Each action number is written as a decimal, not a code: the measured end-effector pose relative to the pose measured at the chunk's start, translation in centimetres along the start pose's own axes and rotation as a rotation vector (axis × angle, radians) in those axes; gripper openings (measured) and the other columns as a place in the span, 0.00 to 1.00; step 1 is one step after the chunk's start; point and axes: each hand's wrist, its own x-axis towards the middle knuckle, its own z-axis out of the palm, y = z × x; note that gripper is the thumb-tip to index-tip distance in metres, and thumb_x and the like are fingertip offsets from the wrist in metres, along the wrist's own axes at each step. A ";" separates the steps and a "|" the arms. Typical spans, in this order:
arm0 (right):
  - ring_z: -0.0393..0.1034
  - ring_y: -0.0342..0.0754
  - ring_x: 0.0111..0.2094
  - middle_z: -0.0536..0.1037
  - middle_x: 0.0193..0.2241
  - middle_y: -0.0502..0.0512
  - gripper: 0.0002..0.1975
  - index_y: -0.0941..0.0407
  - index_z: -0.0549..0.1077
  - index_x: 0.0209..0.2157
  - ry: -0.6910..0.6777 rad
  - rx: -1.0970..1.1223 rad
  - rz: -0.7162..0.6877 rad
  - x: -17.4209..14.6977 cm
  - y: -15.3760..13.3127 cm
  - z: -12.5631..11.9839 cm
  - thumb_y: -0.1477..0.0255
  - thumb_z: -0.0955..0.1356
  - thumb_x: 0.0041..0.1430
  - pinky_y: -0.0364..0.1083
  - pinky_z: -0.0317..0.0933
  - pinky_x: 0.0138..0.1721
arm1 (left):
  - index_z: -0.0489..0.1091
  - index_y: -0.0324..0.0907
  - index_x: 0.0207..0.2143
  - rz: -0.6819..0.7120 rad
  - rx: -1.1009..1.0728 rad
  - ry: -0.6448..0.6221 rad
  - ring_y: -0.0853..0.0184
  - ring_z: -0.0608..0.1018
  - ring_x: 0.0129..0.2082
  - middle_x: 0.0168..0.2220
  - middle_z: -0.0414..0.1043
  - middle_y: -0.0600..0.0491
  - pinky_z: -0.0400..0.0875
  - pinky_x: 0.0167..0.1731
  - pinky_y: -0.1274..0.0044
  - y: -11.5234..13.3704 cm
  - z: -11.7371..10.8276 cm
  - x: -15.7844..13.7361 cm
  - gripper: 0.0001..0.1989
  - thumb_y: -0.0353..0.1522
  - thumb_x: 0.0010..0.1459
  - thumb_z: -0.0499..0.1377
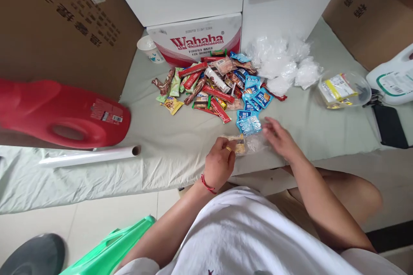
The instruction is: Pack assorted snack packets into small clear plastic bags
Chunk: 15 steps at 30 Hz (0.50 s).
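My left hand [221, 161] grips the left end of a clear plastic bag [255, 143] lying near the front edge of the covered surface. Inside the bag, a yellowish wrapped snack [239, 145] shows beside my fingers, partly hidden by them. My right hand [282, 139] hovers at the bag's other end, fingers stretched and slightly blurred, apparently holding nothing. Just beyond the bag are blue snack packets [249, 123]. They adjoin a large pile of wrapped snacks [209, 84] in red, green, brown and yellow wrappers.
Crumpled clear bags [280, 64] lie behind right. A white-and-red carton [200, 38] and paper cup [150, 49] stand at the back. On the left are a red jug [64, 114] and white roll [90, 157]; a plastic tub [345, 90], white bottle [393, 77] and black phone [390, 125] sit right.
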 end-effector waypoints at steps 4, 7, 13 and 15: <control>0.64 0.44 0.24 0.75 0.24 0.48 0.21 0.55 0.80 0.38 -0.255 -0.008 0.155 -0.4 -0.4 -0.4 0.51 0.73 0.57 0.43 0.57 0.25 | 0.74 0.44 0.57 0.050 0.094 -0.007 0.65 0.77 0.42 0.48 0.70 0.46 0.75 0.40 0.74 -0.1 0.3 0.0 0.19 0.29 0.68 0.50; 0.64 0.43 0.26 0.75 0.25 0.48 0.21 0.56 0.79 0.33 -0.131 0.103 0.181 -0.8 -0.8 -1.8 0.51 0.73 0.56 0.42 0.58 0.28 | 0.74 0.45 0.57 0.068 0.110 -0.010 0.65 0.77 0.42 0.48 0.70 0.46 0.74 0.39 0.75 -0.1 0.4 0.0 0.19 0.29 0.69 0.50; 0.70 0.47 0.31 0.81 0.36 0.55 0.28 0.55 0.76 0.50 0.026 0.143 0.269 -2.3 0.1 -2.4 0.47 0.68 0.61 0.45 0.64 0.31 | 0.74 0.44 0.57 0.093 0.135 -0.012 0.64 0.77 0.41 0.47 0.71 0.45 0.74 0.37 0.75 -0.2 0.5 0.1 0.18 0.31 0.70 0.50; 0.73 0.49 0.33 0.83 0.39 0.57 0.31 0.54 0.73 0.57 0.006 0.127 0.260 -2.9 0.2 -1.4 0.47 0.69 0.61 0.46 0.67 0.33 | 0.72 0.45 0.58 0.112 0.152 -0.006 0.64 0.76 0.42 0.47 0.71 0.45 0.74 0.38 0.74 -0.2 0.5 0.0 0.19 0.32 0.70 0.50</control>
